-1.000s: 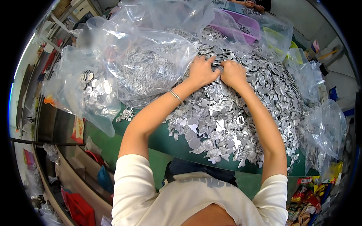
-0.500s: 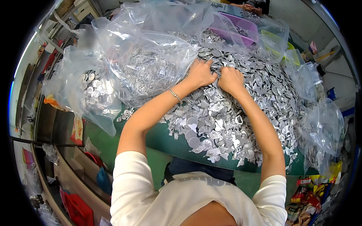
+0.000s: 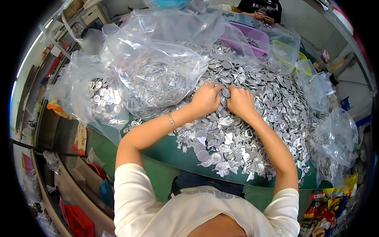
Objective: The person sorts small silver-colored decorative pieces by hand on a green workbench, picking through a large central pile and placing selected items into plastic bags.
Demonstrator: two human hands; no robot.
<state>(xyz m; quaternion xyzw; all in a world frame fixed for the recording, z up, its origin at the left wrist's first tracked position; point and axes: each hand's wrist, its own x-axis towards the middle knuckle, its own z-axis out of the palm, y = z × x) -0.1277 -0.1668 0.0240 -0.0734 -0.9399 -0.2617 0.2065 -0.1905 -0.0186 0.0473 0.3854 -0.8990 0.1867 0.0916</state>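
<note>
A wide heap of small grey metal pieces (image 3: pixel 272 106) in many shapes, like flat charms and discs, covers the green table. My left hand (image 3: pixel 206 98), a bangle on its wrist, is closed with its fingers curled toward the heap's middle. Facing it a short way to the right, my right hand (image 3: pixel 241 102) is closed too, knuckles up. Small oval metal pieces (image 3: pixel 226 93) stand between the two hands, against the fingertips of both. How firmly each hand grips them is partly hidden by the fingers.
Left of the heap lies a large clear plastic bag (image 3: pixel 158 79) of metal pieces, with a smaller bag (image 3: pixel 104 96) beyond it. Behind are a purple bin (image 3: pixel 256 51) and a yellow-green basket (image 3: pixel 304 67). Another person's hands (image 3: pixel 264 17) work at the far end. The table's front edge (image 3: pixel 189 168) curves nearby.
Both hands have come nearer to me, drawing back from the heap's far part. Oval pieces now show between them. My head view has tilted slightly, bringing more of the other person into sight.
</note>
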